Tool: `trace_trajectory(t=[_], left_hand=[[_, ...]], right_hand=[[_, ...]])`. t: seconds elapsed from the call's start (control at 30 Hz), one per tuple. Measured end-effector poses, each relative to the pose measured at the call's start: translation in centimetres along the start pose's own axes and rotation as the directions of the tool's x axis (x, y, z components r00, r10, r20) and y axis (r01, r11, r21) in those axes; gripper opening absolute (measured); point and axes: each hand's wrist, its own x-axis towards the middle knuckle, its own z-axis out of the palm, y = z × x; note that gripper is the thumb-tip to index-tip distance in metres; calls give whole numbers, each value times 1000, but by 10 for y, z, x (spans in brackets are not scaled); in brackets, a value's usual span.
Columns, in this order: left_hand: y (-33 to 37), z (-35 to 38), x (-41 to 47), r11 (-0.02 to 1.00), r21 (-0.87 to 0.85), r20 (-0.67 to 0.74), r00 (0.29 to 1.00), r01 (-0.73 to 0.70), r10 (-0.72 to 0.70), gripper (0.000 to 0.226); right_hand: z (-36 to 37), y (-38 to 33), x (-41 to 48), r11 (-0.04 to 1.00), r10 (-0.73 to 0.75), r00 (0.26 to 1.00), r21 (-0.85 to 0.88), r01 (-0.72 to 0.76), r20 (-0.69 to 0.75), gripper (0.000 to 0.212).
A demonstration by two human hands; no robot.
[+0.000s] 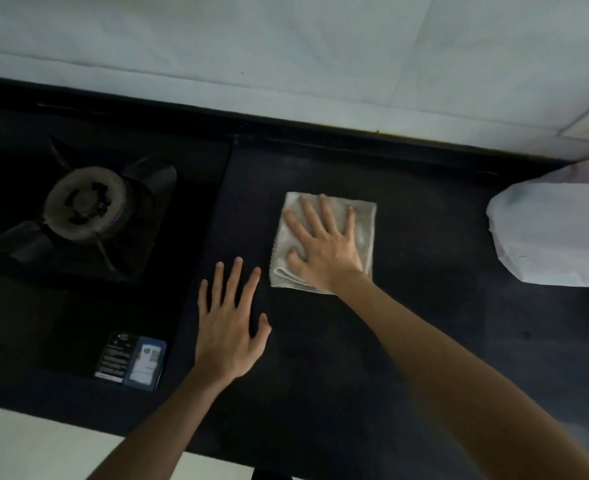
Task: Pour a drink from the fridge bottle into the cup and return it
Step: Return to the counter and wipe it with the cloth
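Right hand (324,244) presses flat, fingers spread, on the cloth (364,233) mid-frame; left hand (227,327) rests open below-left. No bottle or cup visible. I'd wipe with even pressure.

Head view: worn on the person's head, facing forward and steeply down onto the dark table (320,375).
Nearness: close; left hand (229,327) and right hand (324,244) sit large at mid-frame.
Far edge: white wall (286,46) across the top.

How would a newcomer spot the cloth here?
Find the gas burner on the left of the dark counter. Right of it, a folded cloth lies flat under the right hand. It is grey and flat, unlike the bulky white bag farther right.
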Motion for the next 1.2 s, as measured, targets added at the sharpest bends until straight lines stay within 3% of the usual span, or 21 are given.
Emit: trace_trajectory(t=[0.37,0.73,0.93,1.03,1.2], left_hand=[[-3,3,1,1000,-22,-5,1000,3,-3,76],[-2,2,2,999,-39,-6,1000,17,-18,76],[-5,1,2,999,-45,8,1000,18,-18,76],[-4,1,2,1000,-19,-10,1000,18,-18,76],[1,0,-5,998,43,-9,999,35,-35,74]], right_hand=[[-16,-30,108,997,-55,998,56,56,-16,69],[-19,-39,143,998,-40,999,43,41,-24,70],[-33,-24,118,992,-107,994,70,105,24,66],[-44,-2,84,989,-134,991,-52,135,17,63],[-63,36,12,996,4,999,-85,0,51,62]])
